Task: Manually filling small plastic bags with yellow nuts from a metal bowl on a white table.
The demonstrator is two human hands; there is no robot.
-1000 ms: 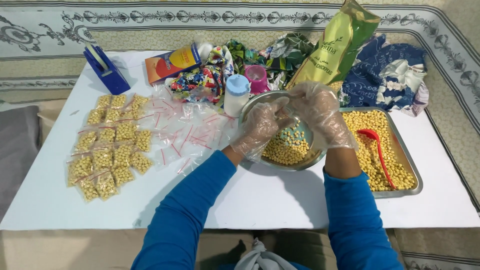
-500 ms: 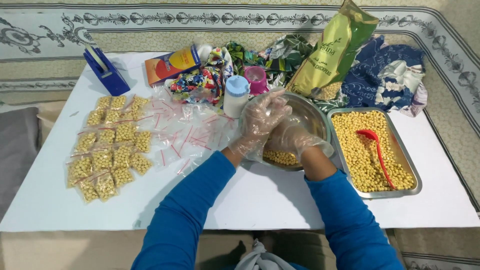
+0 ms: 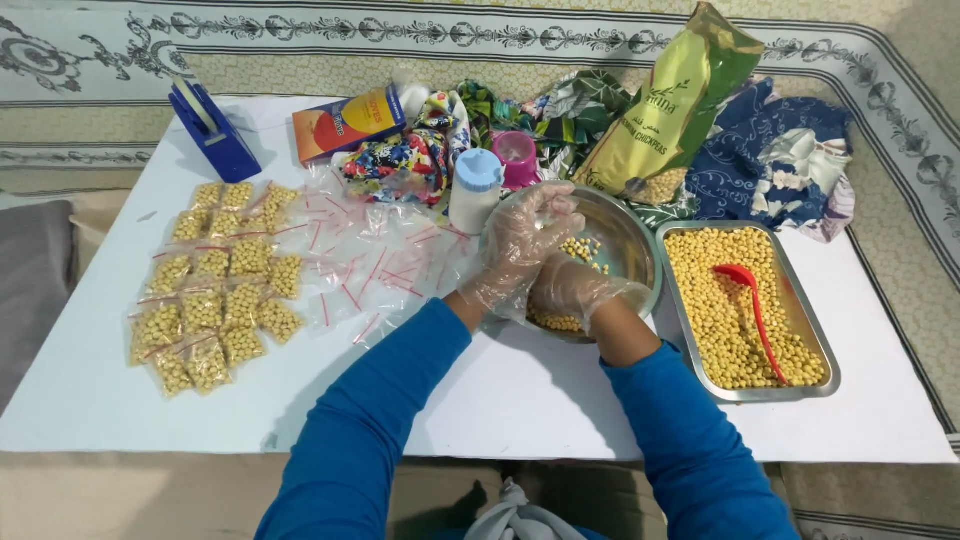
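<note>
**Over the steel bowl: both hands now low and together**

At the tabletop's middle, both gloved hands have dropped into the round steel bowl. A second ago the right hand was raised over the bowl's right side; now it sits low at the near rim, fingers curled shut, on what I cannot tell. Left hand lies just above it, fingers loosely bent, touching the right. A thin clear bag seems pinched between them, hard to confirm. Reads as scooping chickpeas from the bowl for another packet.

Packages:
- Left: filled small clear bags of chickpeas, red zip strips, laid in rows.
- Beside them: loose pile of empty zip bags.
- Far left: blue tape dispenser.
- Back: orange-red box, lying flat; white bottle with pale blue cap; pink cup.
- Back right: tall yellow-green chickpea sack, leaning, open.
- Right: rectangular steel tray full of chickpeas, red scoop on top.
</note>
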